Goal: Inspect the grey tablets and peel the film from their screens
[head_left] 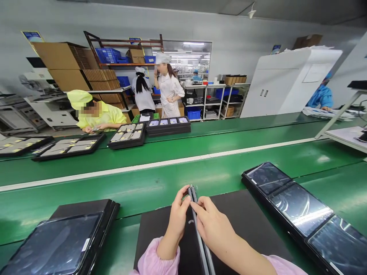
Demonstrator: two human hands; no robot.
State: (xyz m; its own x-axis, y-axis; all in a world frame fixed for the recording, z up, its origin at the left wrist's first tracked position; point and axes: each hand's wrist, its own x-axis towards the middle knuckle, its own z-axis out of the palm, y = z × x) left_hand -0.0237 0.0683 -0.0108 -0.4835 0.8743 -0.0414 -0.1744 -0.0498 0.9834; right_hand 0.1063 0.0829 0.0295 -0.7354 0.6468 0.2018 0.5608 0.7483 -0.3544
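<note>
in the head view, two thin panels (200, 248), dark with slim grey edges, stand on edge over the black mat (241, 215) at the worktop's (143, 189) near edge. the left hand (178, 215) pinches their far end; the right hand (215, 225) grips their side. the white label (86, 245) on the left-hand screen (57, 240) is too small to read.

Factory, probably electronics; long green workbench (160, 176), loaded trays (169, 131), capped workers (169, 89)
</note>
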